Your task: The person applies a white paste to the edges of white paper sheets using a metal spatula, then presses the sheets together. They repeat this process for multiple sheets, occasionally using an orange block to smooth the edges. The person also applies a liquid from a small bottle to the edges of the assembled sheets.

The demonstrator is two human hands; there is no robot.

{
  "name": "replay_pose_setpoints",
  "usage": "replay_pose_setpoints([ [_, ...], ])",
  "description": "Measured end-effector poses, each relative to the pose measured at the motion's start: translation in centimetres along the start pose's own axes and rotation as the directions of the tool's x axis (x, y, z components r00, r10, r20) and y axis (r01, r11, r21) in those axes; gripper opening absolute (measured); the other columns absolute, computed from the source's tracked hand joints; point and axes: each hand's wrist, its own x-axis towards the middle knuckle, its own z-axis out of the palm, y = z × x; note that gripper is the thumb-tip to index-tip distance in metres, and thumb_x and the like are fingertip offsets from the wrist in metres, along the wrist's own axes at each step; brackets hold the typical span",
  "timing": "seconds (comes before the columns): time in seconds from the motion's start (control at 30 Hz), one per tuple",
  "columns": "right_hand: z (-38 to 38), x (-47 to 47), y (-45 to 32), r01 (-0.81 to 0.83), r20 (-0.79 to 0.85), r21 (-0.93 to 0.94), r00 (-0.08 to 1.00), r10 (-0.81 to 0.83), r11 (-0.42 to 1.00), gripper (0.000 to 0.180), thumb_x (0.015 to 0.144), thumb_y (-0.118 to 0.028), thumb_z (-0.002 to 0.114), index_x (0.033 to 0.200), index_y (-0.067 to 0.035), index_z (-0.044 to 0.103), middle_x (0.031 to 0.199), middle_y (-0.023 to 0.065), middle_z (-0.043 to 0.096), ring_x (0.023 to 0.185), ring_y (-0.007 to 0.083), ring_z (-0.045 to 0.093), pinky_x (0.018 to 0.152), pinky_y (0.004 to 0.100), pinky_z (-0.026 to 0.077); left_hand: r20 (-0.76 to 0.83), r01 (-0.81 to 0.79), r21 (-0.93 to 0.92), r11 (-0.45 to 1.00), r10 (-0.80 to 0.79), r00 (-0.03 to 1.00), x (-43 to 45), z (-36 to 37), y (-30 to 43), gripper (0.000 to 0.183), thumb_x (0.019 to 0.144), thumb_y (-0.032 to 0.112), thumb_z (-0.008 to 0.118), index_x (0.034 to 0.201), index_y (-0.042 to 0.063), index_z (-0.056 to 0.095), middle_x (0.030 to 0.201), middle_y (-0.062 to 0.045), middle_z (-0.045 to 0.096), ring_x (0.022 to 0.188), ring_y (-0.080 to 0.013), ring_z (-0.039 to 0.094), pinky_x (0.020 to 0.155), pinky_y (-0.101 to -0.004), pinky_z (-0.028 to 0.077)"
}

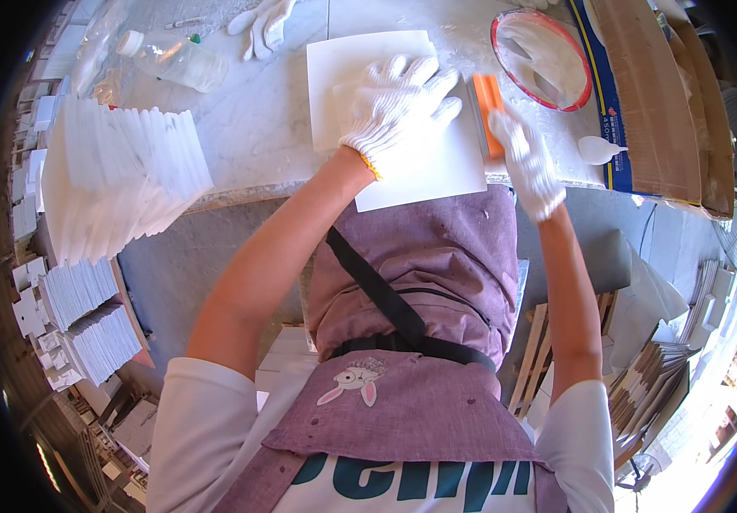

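Observation:
My left hand (403, 106), in a white knitted glove with a yellow edge at the wrist, lies with spread fingers on white flat sheets or panels (429, 176) at the table's front edge. My right hand (525, 151), gloved the same way, grips an orange block-like tool (489, 106) with a grey strip along its left side. The tool is at the right edge of the white sheets. Whether it touches them I cannot tell.
A tall stack of white panels (128, 173) stands left on the table (246, 141). Behind lie a clear plastic bottle (179, 61) and a loose white glove (266, 29). To the right are a red-rimmed round container (586, 83), a small white squeeze bottle (598, 150) and a cardboard box (647, 96).

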Motion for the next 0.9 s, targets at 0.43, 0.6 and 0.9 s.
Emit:
replay_pose_setpoints([
  [0.43,-0.1,-0.3,-0.5,0.039,0.05,-0.072,0.998,-0.036,0.997,0.06,0.098,-0.036,0.056,0.144,0.002,0.044,0.12,0.0098,0.064,0.106,0.016,0.061,0.085,0.0292,0.052,-0.001,-0.002,0.012,1.0,0.002,1.0,-0.1,-0.3,-0.1,0.033,0.091,0.034,0.058,0.118,0.017,0.064,0.116,-0.004,0.061,0.104,-0.0282,0.055,0.088,-0.0445,0.044],
  [0.6,0.1,-0.5,0.3,-0.01,0.021,-0.066,1.0,0.012,0.998,0.058,0.099,-0.033,0.056,0.143,0.003,0.044,0.122,0.0101,0.064,0.109,0.0164,0.06,0.092,0.0301,0.049,-0.023,0.003,0.005,1.0,-0.003,1.0,-0.1,0.2,-0.2,0.033,0.09,0.035,0.059,0.118,0.017,0.065,0.116,-0.003,0.061,0.104,-0.0282,0.055,0.088,-0.0436,0.045],
  [0.9,-3.5,-8.2,-1.0,-0.033,-0.013,-0.139,0.999,0.031,0.99,0.077,0.09,-0.041,0.066,0.145,0.005,0.039,0.144,0.0178,0.049,0.133,0.0235,0.047,0.111,0.0342,0.034,-0.024,-0.005,-0.009,1.0,0.004,1.0,-0.6,0.4,-0.7,0.032,0.092,0.035,0.057,0.117,0.018,0.064,0.113,-0.004,0.061,0.101,-0.0293,0.055,0.087,-0.0437,0.045],
])
